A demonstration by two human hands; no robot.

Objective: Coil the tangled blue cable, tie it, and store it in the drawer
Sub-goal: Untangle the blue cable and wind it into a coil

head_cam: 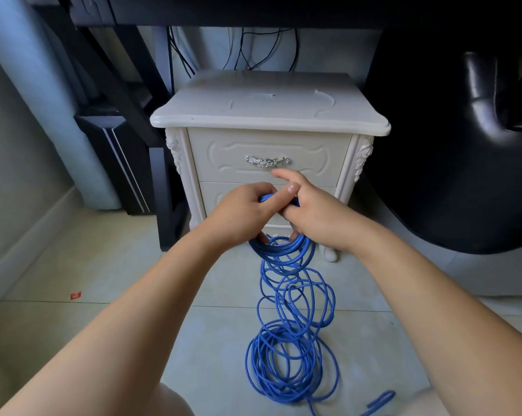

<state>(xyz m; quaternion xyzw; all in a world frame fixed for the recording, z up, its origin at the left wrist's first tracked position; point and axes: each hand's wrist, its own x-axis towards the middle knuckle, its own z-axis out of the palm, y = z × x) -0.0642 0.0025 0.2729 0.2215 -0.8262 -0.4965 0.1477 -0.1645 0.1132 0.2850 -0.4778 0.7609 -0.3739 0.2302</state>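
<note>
A long blue cable (pixel 289 349) lies in loose tangled loops on the tiled floor and rises to both hands. My left hand (pixel 238 214) grips a bundle of coiled loops in front of the white nightstand (pixel 268 115). My right hand (pixel 310 211) is pressed against it and holds the same bundle, its index finger stretched out. The coil's lower part hangs below both hands. The top drawer (pixel 223 157) with a silver handle (pixel 267 161) is closed. The hands hide most of the lower drawer.
A black leather chair (pixel 469 145) stands at the right. Dark desk legs and a black box (pixel 118 157) are at the left, with wires behind the nightstand. A small red scrap (pixel 75 295) lies on the floor at left.
</note>
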